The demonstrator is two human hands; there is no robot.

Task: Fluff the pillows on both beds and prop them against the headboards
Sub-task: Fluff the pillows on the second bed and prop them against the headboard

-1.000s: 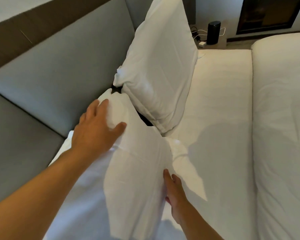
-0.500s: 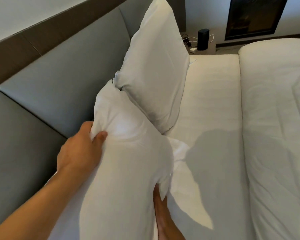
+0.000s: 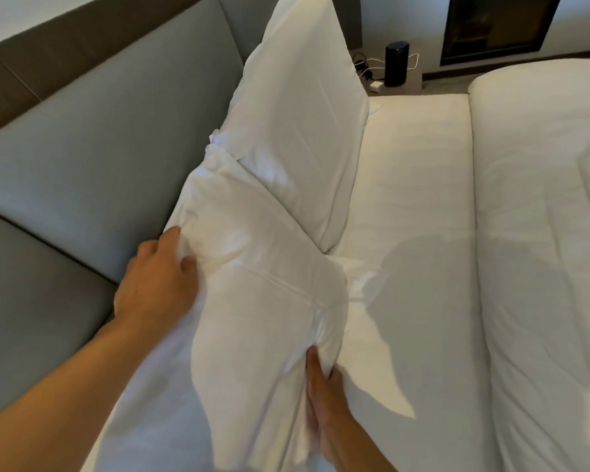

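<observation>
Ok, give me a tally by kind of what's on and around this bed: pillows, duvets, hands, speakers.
Pillows: 2, the near pillow held in both hands and the far pillow propped on the headboard
Duvets: 1, duvet
Hands: 2, left hand, right hand
Speakers: 1, black speaker
Total: 6

Two bare forearms and hands, no sleeves in view.

Left hand (image 3: 157, 284) and right hand (image 3: 324, 400) both ungloved; no rings, watch or bands visible on fingers or wrists. Left forearm bare from the wrist back to the frame's lower-left edge; right forearm bare, cut off just behind the wrist at the bottom edge.
</observation>
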